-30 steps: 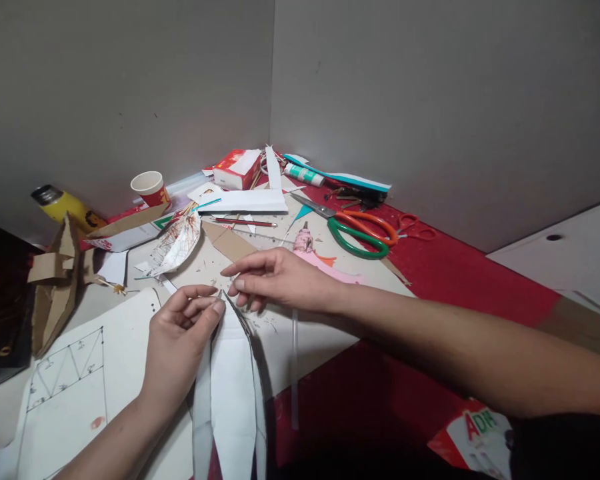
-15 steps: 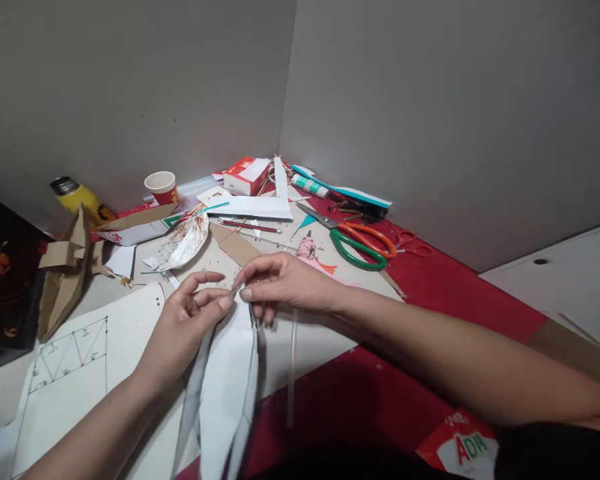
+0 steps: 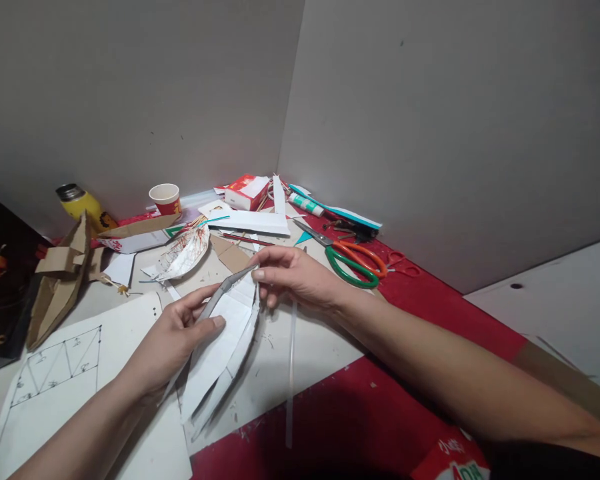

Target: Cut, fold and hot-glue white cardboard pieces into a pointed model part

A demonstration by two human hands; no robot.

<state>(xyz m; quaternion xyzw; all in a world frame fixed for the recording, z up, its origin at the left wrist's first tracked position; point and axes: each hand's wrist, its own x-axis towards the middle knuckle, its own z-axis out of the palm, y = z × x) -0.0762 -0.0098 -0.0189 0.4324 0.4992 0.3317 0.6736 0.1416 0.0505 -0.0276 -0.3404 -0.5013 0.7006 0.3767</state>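
Observation:
Between my hands is a long white boat-shaped paper piece (image 3: 223,333) with raised side strips that meet at a pointed far end. My right hand (image 3: 293,275) pinches that tip between thumb and fingers. Around the left side strip, my left hand (image 3: 183,333) is closed, its thumb lying on the white inner face. The piece tilts, its near end toward me and to the left. Under my left forearm lies a white sheet with a truss-like line drawing (image 3: 60,360).
Large scissors (image 3: 353,263) with green and orange handles lie at right, near small red scissors (image 3: 405,263). A paper cup (image 3: 165,200), yellow bottle (image 3: 83,205), cardboard boat shape (image 3: 63,280), red box (image 3: 247,192) and glue tube (image 3: 306,205) stand or lie farther back.
My left hand has slid back from the tip to the piece's left side. The white piece has swung its near end leftward and lifted at the tip; my right hand still holds the tip.

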